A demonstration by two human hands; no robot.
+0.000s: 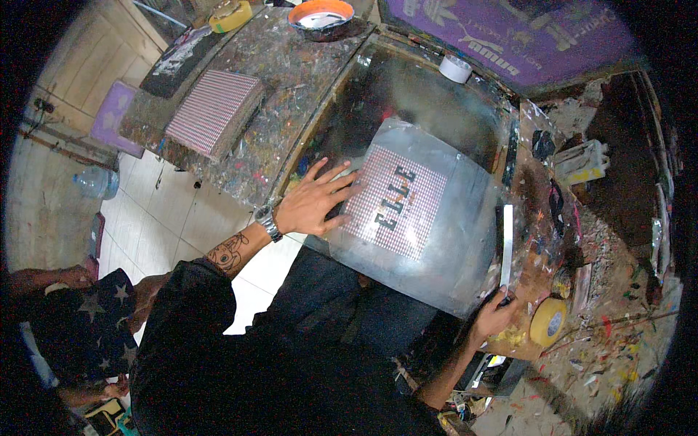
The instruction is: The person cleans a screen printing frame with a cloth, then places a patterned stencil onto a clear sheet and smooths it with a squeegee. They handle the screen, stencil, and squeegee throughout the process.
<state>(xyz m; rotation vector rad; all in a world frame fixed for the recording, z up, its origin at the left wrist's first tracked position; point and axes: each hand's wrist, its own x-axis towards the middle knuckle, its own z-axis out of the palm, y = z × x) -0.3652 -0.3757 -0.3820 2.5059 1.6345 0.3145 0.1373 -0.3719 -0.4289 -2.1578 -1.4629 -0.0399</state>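
Note:
My left hand (310, 204), with a metal watch (267, 223) on its wrist, lies flat with spread fingers. Its fingertips touch the left edge of a red-and-white checked piece (429, 211) printed with dark lettering. That piece lies on or beneath a large clear sheet (458, 265) over a dark glass-like work surface (422, 76); I cannot tell which. At the right front corner of the sheet, my right hand (494, 316) has its fingers curled at the table's edge, near the lower end of a white strip (507, 243). What these fingers hold is hidden.
A stack of checked pieces (212, 112) lies on the paint-stained board (291, 80) at left. Behind are an orange-rimmed bowl (320, 16) and a white tape roll (455, 69). A yellow tape roll (548, 322) sits right of my right hand. Another person (80, 327) is at left.

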